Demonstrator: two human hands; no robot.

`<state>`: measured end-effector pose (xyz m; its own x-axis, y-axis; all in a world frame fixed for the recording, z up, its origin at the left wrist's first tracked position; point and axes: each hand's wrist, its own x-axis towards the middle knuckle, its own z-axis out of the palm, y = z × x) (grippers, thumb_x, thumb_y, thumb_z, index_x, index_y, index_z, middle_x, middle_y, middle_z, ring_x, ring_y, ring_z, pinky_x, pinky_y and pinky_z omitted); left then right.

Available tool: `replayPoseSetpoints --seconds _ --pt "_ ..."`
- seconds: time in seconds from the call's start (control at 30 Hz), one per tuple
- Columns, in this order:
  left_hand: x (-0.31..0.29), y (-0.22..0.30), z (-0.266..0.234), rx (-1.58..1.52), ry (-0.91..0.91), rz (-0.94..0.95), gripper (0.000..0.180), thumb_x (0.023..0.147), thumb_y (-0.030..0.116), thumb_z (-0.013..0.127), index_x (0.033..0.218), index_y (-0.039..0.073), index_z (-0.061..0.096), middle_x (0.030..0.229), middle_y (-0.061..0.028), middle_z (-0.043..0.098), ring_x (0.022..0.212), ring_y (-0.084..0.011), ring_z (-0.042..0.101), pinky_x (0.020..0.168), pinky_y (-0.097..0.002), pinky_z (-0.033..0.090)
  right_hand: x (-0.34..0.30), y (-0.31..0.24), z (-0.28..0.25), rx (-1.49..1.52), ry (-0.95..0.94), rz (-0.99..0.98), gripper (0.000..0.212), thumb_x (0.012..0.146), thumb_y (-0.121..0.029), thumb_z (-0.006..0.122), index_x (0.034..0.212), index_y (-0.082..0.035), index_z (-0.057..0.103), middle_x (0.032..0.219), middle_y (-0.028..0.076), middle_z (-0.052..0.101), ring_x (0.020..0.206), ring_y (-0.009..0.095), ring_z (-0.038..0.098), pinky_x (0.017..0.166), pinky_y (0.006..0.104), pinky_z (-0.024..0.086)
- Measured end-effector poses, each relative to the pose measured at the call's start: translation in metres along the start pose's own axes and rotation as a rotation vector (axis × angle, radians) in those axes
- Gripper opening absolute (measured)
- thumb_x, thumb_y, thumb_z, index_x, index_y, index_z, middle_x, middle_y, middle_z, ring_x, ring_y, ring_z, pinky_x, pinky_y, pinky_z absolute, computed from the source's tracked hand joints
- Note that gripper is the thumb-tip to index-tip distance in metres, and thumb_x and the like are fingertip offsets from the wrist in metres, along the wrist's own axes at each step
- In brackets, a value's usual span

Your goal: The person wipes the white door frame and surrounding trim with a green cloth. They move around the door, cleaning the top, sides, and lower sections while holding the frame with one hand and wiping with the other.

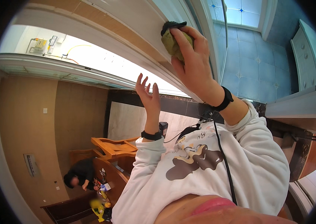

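My right hand (195,65) is raised, with its fingers closed round a crumpled yellow-green cloth (173,45) that has a dark green part at its upper end. The cloth is against, or very close to, the pale door frame (139,22); whether it touches is hard to tell. Lower and to the left, my left hand (149,96) is held up with fingers apart and nothing in it. That hand is nearest the edge of the bright opening behind it. Both wrists wear black bands.
A glass door edge (223,48) and a blue-tiled floor (257,67) lie to the right, with a white cabinet (307,56) beyond. A wooden chair (115,147) stands at the lower left, near a cluttered round table (115,175). Another person (79,173) in dark clothes is beside it.
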<state>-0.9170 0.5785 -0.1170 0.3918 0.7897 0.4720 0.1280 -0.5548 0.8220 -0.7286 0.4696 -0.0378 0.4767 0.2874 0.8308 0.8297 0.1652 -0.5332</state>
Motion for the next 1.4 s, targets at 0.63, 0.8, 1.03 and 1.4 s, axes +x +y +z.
replayPoseSetpoints --seconds 0.63,0.8,1.03,1.4 --pt "-0.099 0.069 0.032 0.023 -0.076 -0.056 0.036 0.099 0.004 0.059 0.134 0.004 0.058 0.130 -0.0106 0.066 0.120 -0.0219 0.063 0.104 -0.0359 0.048 0.049 -0.024 -0.023 0.026 -0.125 -0.097 0.070 0.081 -0.008 0.069 0.148 -0.013 0.048 0.139 0.021 0.050 0.125 0.042 0.050 0.105 0.0531 0.038" --pt "-0.073 0.073 0.094 0.020 0.004 -0.065 0.042 0.098 0.002 0.057 0.141 0.005 0.052 0.133 -0.0105 0.062 0.123 -0.0230 0.060 0.105 -0.0377 0.047 0.001 0.013 -0.046 -0.031 -0.471 -0.037 0.074 0.081 -0.006 0.069 0.150 -0.009 0.046 0.140 0.022 0.047 0.127 0.043 0.046 0.108 0.0526 0.035" --pt "-0.035 0.089 0.160 0.096 0.244 0.136 0.039 0.100 -0.002 0.049 0.140 0.000 0.046 0.128 -0.0165 0.056 0.117 -0.0259 0.059 0.102 -0.0375 0.048 0.100 -0.001 -0.042 0.041 -0.239 -0.369 0.071 0.079 -0.007 0.071 0.147 -0.012 0.049 0.135 0.016 0.049 0.121 0.037 0.050 0.103 0.0496 0.038" --pt "-0.035 0.103 0.160 0.322 0.402 0.031 0.044 0.086 -0.001 0.065 0.128 0.000 0.052 0.116 -0.0181 0.059 0.110 -0.0347 0.059 0.095 -0.0408 0.048 0.097 -0.001 -0.045 0.053 -0.207 -0.422 0.072 0.076 -0.013 0.072 0.145 -0.012 0.052 0.131 0.016 0.052 0.117 0.036 0.053 0.098 0.0482 0.038"
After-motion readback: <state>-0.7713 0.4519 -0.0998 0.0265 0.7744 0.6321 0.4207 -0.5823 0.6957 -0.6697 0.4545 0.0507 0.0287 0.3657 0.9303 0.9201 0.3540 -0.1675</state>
